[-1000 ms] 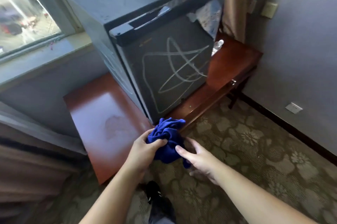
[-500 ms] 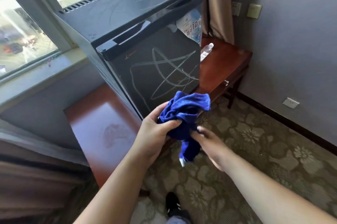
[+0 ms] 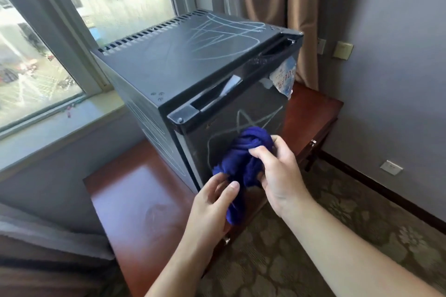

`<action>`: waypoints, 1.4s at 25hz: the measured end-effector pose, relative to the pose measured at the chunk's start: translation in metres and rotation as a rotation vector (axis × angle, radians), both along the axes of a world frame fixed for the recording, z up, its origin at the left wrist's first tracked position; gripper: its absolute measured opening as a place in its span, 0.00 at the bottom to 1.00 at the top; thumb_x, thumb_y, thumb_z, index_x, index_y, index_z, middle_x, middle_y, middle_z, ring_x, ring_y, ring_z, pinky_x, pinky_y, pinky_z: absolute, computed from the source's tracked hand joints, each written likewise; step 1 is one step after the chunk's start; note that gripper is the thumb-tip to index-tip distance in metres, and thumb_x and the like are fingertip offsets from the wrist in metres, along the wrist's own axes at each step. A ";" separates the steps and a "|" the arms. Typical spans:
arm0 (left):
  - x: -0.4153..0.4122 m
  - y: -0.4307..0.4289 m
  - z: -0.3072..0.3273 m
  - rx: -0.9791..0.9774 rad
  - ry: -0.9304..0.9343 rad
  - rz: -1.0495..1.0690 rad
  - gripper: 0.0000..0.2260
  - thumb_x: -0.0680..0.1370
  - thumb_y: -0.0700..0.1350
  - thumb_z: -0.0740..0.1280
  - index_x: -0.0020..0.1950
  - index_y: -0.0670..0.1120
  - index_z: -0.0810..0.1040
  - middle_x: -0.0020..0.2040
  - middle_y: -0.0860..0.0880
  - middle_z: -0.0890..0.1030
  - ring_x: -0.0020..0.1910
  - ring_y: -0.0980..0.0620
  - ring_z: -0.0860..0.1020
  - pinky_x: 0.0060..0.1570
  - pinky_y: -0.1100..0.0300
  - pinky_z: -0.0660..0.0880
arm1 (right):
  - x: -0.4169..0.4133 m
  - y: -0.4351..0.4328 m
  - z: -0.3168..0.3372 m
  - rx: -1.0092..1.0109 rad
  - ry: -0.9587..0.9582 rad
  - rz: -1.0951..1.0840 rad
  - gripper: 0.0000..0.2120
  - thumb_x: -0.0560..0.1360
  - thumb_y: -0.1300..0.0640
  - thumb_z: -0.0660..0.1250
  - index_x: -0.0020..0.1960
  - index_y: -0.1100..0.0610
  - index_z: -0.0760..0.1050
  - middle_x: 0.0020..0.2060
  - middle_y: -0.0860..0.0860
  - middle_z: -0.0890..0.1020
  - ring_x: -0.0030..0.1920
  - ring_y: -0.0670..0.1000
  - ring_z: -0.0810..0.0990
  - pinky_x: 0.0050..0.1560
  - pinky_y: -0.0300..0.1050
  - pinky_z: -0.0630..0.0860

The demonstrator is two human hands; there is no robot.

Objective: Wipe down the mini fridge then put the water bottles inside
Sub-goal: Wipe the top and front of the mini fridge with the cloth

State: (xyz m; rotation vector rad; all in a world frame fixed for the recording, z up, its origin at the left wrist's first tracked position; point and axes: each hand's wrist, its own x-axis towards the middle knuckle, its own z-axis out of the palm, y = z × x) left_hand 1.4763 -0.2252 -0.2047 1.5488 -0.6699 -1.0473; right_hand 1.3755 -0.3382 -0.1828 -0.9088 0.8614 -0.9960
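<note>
A black mini fridge point(image 3: 183, 67) stands on a low reddish wooden table point(image 3: 135, 200), its door shut. Pale scribbles mark its top, its side and its door. A bunched blue cloth point(image 3: 243, 159) hangs in front of the door's lower part. My right hand point(image 3: 277, 171) grips the cloth's upper bunch. My left hand point(image 3: 212, 202) pinches its lower part from the left. No water bottle shows in this frame.
A window point(image 3: 72, 19) with a pale sill lies behind the fridge. Beige curtains point(image 3: 289, 7) hang at the back right. A torn sticker point(image 3: 283, 78) sits at the door's top right. Patterned carpet point(image 3: 337, 212) covers the floor, with wall sockets point(image 3: 391, 167) low on the right.
The cloth has risen from below the table edge up in front of the fridge door. My right hand has moved from the cloth's tail to its top bunch; the view has tilted upward.
</note>
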 end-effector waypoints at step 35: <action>0.138 -0.120 0.183 0.309 -1.286 0.222 0.16 0.78 0.40 0.66 0.56 0.56 0.88 0.47 0.47 0.88 0.46 0.47 0.83 0.46 0.62 0.71 | 0.145 -0.208 0.162 -1.446 0.932 1.097 0.44 0.75 0.39 0.65 0.83 0.44 0.47 0.80 0.52 0.62 0.80 0.58 0.57 0.79 0.58 0.57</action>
